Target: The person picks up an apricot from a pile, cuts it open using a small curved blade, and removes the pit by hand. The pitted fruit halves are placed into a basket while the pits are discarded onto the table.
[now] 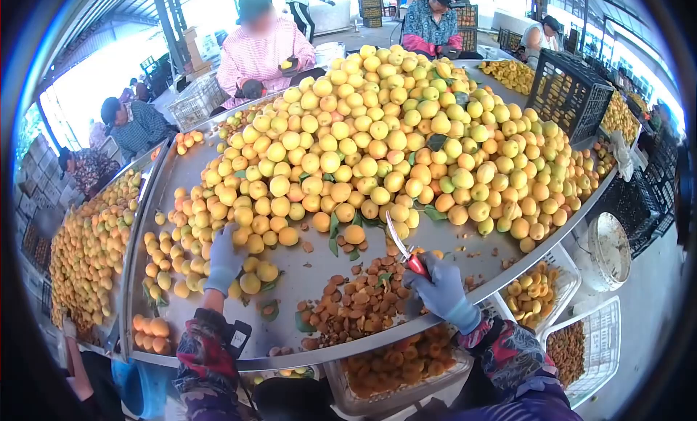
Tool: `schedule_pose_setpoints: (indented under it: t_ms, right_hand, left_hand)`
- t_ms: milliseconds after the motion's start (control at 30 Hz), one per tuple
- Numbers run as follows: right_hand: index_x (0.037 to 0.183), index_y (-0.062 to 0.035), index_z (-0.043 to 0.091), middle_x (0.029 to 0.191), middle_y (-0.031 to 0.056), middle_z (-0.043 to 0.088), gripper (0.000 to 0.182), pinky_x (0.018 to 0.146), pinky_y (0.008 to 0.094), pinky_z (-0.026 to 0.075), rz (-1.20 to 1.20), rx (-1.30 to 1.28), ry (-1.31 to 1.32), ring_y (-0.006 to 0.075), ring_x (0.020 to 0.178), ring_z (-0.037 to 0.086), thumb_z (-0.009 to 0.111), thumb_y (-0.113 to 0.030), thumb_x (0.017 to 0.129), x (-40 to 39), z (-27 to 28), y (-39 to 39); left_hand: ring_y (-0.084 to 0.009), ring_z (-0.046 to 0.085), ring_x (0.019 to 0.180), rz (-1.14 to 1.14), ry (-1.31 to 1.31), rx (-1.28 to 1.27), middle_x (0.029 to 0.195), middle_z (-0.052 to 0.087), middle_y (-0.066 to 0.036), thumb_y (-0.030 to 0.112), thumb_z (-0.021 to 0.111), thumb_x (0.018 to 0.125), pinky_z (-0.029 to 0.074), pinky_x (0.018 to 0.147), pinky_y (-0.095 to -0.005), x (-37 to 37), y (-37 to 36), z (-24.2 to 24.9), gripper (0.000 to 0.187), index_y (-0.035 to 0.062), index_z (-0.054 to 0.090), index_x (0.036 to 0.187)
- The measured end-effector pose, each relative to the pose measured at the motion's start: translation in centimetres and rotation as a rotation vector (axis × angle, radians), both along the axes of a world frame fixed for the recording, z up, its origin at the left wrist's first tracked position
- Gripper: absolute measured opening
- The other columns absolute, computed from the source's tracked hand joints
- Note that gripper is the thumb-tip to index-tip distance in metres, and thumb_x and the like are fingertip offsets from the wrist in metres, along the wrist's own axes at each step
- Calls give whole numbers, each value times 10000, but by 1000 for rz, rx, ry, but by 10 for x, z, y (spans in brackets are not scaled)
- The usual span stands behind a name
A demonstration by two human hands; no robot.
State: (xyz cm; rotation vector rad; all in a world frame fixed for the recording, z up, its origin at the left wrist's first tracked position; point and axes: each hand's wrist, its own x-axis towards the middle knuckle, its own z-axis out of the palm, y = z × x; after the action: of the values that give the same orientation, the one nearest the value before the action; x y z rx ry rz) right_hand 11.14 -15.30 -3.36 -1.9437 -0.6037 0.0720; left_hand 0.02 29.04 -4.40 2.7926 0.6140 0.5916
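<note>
A large heap of yellow-orange fruit (363, 138) covers the metal table (290, 312). My left hand (225, 260), in a grey-blue glove, reaches into the fruit at the heap's near left edge; its fingertips are partly hidden, so I cannot see whether it grips one. My right hand (443, 286), gloved too, is closed round the red handle of a curved knife (398, 238), whose blade points up and left toward the heap. Just left of that hand lies a pile of brown pits (356, 301) with some green leaves.
Below the table's near edge are a crate of halved fruit (396, 363), another crate (534, 294) and a white basket of pits (602, 348). A white bucket (608, 250) stands at right. A black crate (570, 94) rests on the far right corner. Several people work around.
</note>
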Motion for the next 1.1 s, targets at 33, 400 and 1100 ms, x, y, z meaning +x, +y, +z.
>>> schedule_pose_setpoints:
  t_ms: [33, 400, 1100]
  right_hand:
    - [871, -33, 547, 606, 158, 536, 247, 506, 364, 422, 20, 8, -13, 306, 547, 577, 679, -231, 807, 1, -6, 4]
    - [948, 20, 561, 693, 14, 603, 143, 482, 215, 423, 65, -41, 8, 41, 548, 524, 611, -77, 855, -5, 11, -8]
    - [1099, -3, 554, 681, -46, 534, 373, 441, 170, 338, 445, 463, 451, 15, 496, 444, 436, -339, 989, -30, 43, -7]
  left_hand:
    - [-366, 546, 1042, 5, 2, 3, 1148, 567, -183, 135, 744, 680, 467, 876, -428, 2, -3, 2, 615, 79, 492, 1239]
    - [-218, 579, 935, -35, -273, -698, 1053, 588, -82, 92, 643, 789, 484, 806, -358, 13, -44, 8, 431, 88, 506, 1198]
    - [-180, 543, 852, -606, -537, -2094, 1087, 599, -131, 264, 499, 947, 445, 757, -349, 19, -273, 52, 346, 22, 512, 1195]
